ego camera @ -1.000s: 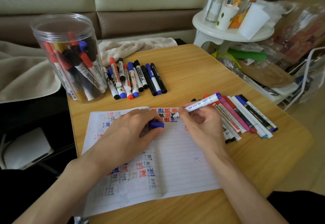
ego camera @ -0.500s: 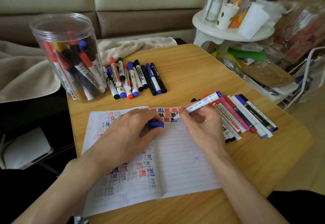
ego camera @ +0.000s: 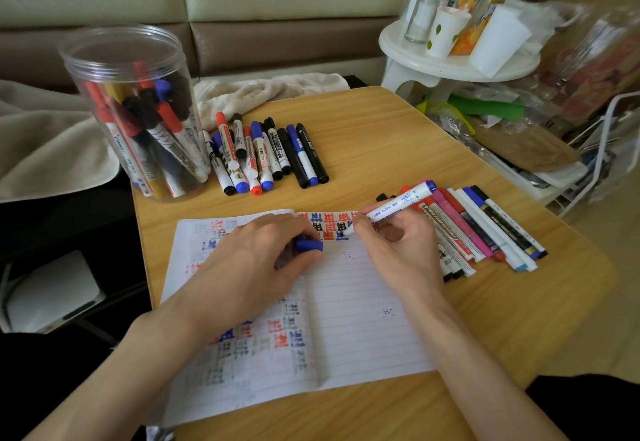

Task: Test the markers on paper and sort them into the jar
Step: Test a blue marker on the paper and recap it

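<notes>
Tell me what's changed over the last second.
Barely anything: the right hand eased the tip of the blue marker slightly toward the person on the paper. Nothing picked up or released. The left hand still holds the blue cap; the jar, the markers beside it and the markers at right stayed put.

We are noting soft, even daylight, brighter at right. The left hand (ego camera: pixel 256 260) is casting a faint shadow on the paper (ego camera: pixel 360 329); the jar (ego camera: pixel 131 111) is showing mild glare. Edges are bowing; clutter (ego camera: pixel 588 42) at upper right is blurring.
</notes>
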`<state>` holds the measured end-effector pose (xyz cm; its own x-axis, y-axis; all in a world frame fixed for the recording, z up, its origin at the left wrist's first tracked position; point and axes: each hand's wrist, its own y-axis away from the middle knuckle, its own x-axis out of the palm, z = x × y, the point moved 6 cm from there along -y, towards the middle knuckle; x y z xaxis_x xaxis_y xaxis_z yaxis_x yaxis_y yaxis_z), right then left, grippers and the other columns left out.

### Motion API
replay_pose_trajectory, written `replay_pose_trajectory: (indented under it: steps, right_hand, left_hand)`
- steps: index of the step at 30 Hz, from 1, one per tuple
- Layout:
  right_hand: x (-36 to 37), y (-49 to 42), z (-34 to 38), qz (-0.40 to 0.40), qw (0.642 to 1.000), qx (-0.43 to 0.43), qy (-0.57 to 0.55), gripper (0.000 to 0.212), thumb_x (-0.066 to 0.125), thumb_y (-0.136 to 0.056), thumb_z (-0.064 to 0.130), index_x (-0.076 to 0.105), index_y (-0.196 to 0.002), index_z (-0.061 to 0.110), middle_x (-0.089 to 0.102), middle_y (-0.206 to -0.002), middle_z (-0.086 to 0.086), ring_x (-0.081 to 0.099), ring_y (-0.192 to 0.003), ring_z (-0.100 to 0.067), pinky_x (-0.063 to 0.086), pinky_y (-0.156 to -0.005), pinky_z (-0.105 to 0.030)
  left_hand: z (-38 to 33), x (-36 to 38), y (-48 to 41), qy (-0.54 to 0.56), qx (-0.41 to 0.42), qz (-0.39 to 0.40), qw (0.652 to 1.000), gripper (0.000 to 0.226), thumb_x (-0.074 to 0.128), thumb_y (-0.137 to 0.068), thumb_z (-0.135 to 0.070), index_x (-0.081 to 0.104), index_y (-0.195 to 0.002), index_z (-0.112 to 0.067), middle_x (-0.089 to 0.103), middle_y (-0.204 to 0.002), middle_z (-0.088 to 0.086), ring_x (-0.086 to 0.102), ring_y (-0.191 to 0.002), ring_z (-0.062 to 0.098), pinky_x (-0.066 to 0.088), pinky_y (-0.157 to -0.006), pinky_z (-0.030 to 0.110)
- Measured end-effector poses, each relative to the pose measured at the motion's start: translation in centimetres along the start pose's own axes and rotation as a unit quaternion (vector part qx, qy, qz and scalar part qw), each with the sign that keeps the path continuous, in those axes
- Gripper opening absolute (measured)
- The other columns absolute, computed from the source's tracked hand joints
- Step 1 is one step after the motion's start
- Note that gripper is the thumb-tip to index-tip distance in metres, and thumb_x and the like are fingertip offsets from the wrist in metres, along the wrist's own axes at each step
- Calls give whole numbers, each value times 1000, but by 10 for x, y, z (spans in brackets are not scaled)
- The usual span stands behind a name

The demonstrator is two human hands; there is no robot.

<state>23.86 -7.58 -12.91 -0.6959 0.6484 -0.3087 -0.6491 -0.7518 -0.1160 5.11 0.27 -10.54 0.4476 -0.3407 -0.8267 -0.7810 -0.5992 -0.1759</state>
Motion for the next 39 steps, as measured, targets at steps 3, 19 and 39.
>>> replay_pose_trajectory:
  steps: [3,19,39]
  right_hand:
    - [1,0,1,-1,1000,-7,3,5,77,-91,17,75,-86,17,78,-78,2,71,-73,-24,57,-64,-33]
    - [0,2,5,-8,1000,-6,7,7,76,-91,15,73,-86,19,76,-77,4,69,-69,-14,55,-61,-26]
    - [-7,13,22,40,971,88,-220,7,72,-96,15,75,-97,9,70,-73,-9,64,-61,-22,44,-54,-27]
  left_hand:
    - [0,0,0,0,-1,-6,1000,26,48,-93,-52,62,-110,-39,62,-97,-17,55,-88,4,51,-76,34]
    - [-1,-1,0,1,0,0,1000,24,48,-95,-53,62,-109,-39,61,-96,-17,55,-87,3,51,-76,33]
    - [2,-10,-6,103,-52,-112,987,24,73,-93,-25,62,-112,-34,63,-98,-31,59,-97,-10,44,-78,3]
